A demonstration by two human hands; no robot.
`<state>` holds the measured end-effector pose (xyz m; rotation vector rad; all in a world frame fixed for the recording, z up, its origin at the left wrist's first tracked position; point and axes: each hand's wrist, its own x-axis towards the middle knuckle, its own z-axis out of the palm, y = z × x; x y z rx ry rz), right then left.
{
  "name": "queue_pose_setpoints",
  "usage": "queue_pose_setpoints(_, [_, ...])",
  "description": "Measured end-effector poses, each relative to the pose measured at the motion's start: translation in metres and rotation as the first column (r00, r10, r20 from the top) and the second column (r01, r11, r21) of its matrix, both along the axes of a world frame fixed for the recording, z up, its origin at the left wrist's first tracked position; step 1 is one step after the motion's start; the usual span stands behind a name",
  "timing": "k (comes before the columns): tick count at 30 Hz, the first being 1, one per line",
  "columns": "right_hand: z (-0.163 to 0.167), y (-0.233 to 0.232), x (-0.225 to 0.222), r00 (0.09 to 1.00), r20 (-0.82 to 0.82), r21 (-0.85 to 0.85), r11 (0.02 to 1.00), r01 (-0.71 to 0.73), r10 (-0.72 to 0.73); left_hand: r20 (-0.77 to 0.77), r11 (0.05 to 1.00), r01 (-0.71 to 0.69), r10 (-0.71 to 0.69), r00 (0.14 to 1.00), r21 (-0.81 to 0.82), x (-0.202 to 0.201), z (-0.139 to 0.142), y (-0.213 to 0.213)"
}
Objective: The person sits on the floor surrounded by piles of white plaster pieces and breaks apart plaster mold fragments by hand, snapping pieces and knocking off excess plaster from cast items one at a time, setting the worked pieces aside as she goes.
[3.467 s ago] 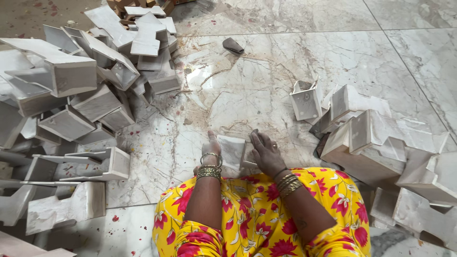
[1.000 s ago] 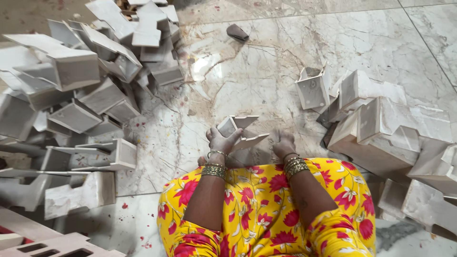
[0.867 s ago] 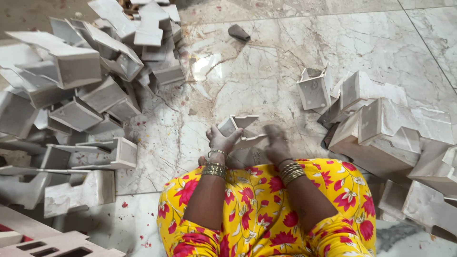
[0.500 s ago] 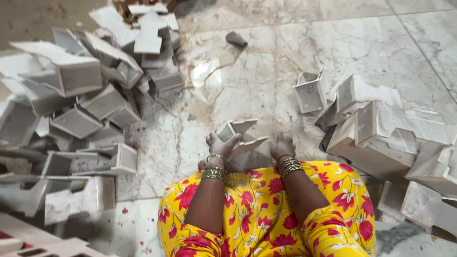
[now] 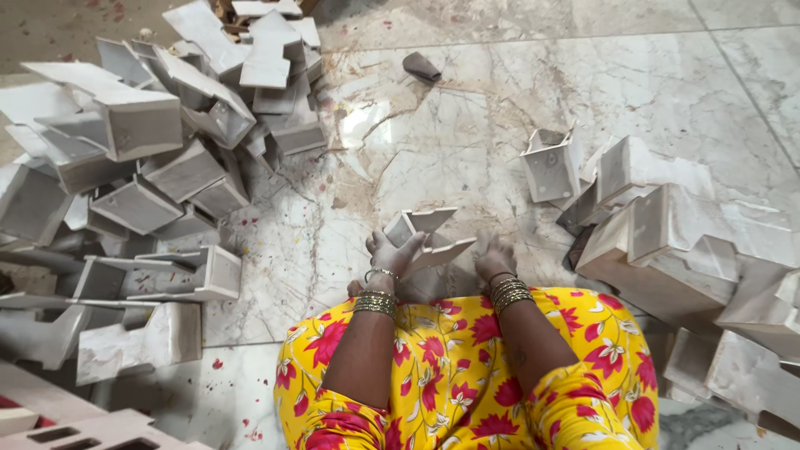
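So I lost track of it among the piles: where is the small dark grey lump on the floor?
The dark grey lump lies alone on the marble floor at the top centre, just right of the left-hand pile of white pieces.

The shiny marble floor (image 5: pixel 517 100) has brown veins. A big heap of white marble box pieces (image 5: pixel 142 167) lies at the left. A smaller heap (image 5: pixel 683 242) lies at the right. One small dark stone (image 5: pixel 422 67) sits near the top.

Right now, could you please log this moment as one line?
left hand: holds white box piece | right hand: steadies it | piles of white boxes on marble floor
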<state>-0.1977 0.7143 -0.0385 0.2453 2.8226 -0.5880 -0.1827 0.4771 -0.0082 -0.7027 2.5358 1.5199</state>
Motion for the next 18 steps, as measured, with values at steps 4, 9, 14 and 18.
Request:
queue_pose_setpoints(4, [-0.002,-0.022,0.012,0.691,-0.680,0.045,0.955,-0.294,0.245,0.103,0.999,0.030,-0.033,0.994,0.030,0.002,0.009,-0.003])
queue_pose_setpoints(9, [0.032,-0.053,0.037,0.905,-0.341,-0.011,0.962,-0.274,0.254,0.200,0.995,0.096,-0.089,0.976,-0.029,-0.004,0.042,0.007])
queue_pose_setpoints(14, [0.056,-0.043,0.027,0.992,-0.080,0.100,0.991,-0.092,0.100,0.241,0.997,0.076,-0.077,0.967,0.015,0.002,0.049,0.011])
queue_pose_setpoints(18, [0.038,-0.025,0.008,0.993,-0.042,0.049,0.993,0.111,-0.109,0.235,0.997,0.079,-0.079,0.969,0.008,0.002,0.044,0.004])
